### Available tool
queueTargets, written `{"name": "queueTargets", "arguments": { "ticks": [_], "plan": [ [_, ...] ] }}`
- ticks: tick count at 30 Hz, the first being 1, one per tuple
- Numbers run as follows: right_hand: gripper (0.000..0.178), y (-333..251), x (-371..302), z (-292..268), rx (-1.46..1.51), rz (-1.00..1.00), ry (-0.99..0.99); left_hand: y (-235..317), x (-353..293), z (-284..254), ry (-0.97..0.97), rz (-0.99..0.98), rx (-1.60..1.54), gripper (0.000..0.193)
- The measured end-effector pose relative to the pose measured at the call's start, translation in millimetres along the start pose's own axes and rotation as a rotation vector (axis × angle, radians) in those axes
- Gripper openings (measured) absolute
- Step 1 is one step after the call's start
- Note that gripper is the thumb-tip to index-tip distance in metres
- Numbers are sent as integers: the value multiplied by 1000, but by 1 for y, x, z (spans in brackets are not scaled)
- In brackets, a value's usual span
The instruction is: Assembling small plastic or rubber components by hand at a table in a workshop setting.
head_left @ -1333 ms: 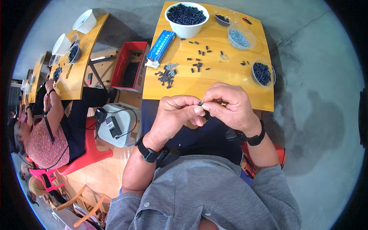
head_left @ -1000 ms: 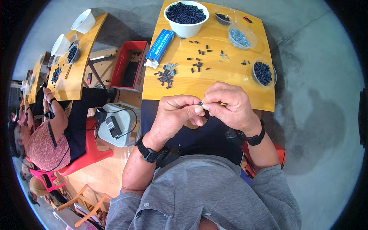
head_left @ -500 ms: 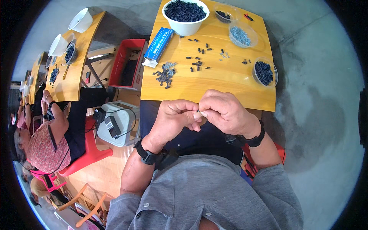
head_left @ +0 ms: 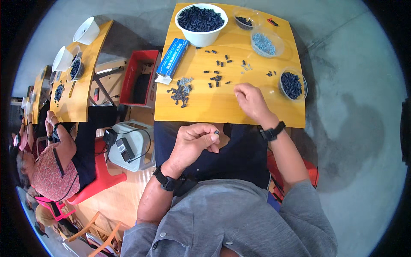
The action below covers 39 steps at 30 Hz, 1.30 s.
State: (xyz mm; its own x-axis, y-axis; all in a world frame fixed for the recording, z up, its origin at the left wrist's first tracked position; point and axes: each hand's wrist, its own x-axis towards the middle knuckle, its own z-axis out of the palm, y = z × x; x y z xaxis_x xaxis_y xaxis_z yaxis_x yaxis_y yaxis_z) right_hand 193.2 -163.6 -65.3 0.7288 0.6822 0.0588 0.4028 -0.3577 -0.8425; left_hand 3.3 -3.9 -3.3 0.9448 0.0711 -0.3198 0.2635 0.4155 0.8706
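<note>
Black small part (head_left: pixel 216 132), pinched by the fingers of the left hand (head_left: pixel 193 142), is just short of the wooden worktop (head_left: pixel 205 113). Right hand (head_left: pixel 252 102): over the worktop, fingers curled; contents cannot be told. Beyond: loose black pieces (head_left: pixel 218 78), blue carton (head_left: pixel 173 58).

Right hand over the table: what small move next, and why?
Probably extend the right hand toward the loose silvery pieces: they lie a little beyond it on the table, while the left hand pinches a small dark piece.
</note>
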Motion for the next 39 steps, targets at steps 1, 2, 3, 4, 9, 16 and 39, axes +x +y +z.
{"name": "queueTargets", "arguments": {
  "ticks": [1, 2, 3, 4, 9, 16, 39],
  "plan": [
    [15, 7, 8, 0, -93, -21, 54, 0, 0, 0, 3, 11, 0, 9],
    [16, 14, 14, 1, -186, -41, 109, 0, 0, 0, 5, 22, 0, 9],
    [16, 15, 20, 3, -185, -46, 111, 0, -1, 0, 6, 27, 4, 9],
    [16, 17, 25, 6, -217, -42, 118, -2, -1, -1, 19, 37, 8, 8],
    [15, 18, 37, 13, -403, -33, 75, -7, -2, -5, 61, 51, -17, 9],
    [10, 24, 34, 16, -419, -107, 113, -8, 2, -5, 66, 65, -98, 10],
    [12, -119, -46, -6, 463, -212, -78, 6, -6, 6, 54, 192, -64, 11]
  ]
}}
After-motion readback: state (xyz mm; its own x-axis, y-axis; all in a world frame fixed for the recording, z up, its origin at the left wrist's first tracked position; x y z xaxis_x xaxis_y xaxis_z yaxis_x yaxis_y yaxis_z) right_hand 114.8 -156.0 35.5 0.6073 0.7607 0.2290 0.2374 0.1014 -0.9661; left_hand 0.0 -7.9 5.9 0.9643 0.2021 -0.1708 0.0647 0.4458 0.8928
